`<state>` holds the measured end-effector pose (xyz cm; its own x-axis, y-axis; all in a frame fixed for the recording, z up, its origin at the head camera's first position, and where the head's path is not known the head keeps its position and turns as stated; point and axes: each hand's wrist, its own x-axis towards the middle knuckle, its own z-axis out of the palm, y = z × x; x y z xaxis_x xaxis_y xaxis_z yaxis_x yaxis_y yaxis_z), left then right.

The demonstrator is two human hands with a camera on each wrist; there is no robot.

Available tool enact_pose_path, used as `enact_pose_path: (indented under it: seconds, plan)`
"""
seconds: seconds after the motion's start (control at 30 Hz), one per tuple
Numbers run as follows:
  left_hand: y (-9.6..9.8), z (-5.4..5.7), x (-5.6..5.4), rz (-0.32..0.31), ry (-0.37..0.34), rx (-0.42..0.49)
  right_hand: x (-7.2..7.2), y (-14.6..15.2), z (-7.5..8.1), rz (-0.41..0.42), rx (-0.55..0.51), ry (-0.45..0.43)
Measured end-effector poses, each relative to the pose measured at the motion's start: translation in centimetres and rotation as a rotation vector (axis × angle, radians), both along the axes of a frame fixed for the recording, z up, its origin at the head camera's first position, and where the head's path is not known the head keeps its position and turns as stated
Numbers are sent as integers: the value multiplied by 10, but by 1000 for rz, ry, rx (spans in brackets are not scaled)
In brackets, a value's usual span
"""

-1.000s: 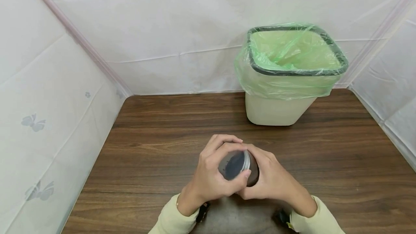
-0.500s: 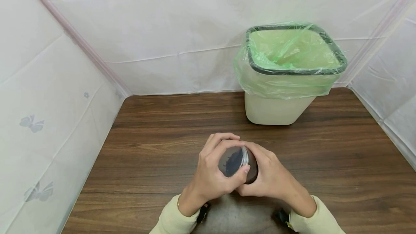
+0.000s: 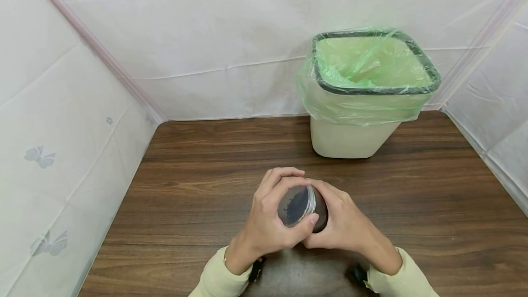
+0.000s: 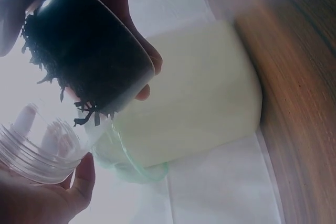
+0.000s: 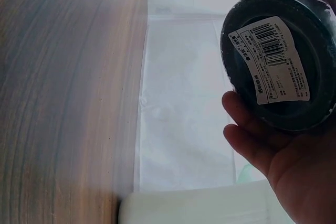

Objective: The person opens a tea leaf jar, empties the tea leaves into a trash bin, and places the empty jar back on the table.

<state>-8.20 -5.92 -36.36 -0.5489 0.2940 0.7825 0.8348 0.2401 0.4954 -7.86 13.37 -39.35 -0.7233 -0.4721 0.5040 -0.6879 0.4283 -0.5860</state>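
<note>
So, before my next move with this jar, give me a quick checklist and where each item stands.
1. Left hand holding the clear threaded end of the jar: ok, fingers and thumb wrap around it.
2. Right hand holding the base end: ok.
3. Jar upright: not ok, it is tilted, clear end toward the left hand.
4. Threaded part loosened: cannot tell.
5. Bin standing on the table: ok, beyond the hands, with its opening facing up.
6. Liner over the bin's rim: ok, folded down outside.
</note>
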Motion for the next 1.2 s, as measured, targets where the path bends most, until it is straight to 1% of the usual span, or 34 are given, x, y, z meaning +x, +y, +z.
enact_pose_path:
  seconds: [0.27,0.4,0.47,0.6,0.77,0.9,1.03,1.2]
  plan:
    - [-3,2,0,-37,4,-12,-1,0,1,32,-24,-29]
    - [-6,5,0,-71,13,-14,-1,1,1,80,-54,-60]
    - [-7,6,0,-94,18,-18,-2,1,1,106,-65,-90]
    - [-9,8,-1,-147,15,-30,-2,3,2,187,-107,-156]
    - [-12,10,-1,-229,-20,-51,-3,5,1,302,-162,-214]
    - [-13,12,-1,-293,-35,-59,-5,6,0,358,-169,-246]
    - [-13,14,0,-340,-28,-75,-7,9,-2,420,-169,-237]
    - [-11,16,2,-378,14,-105,-9,10,-3,520,-174,-213]
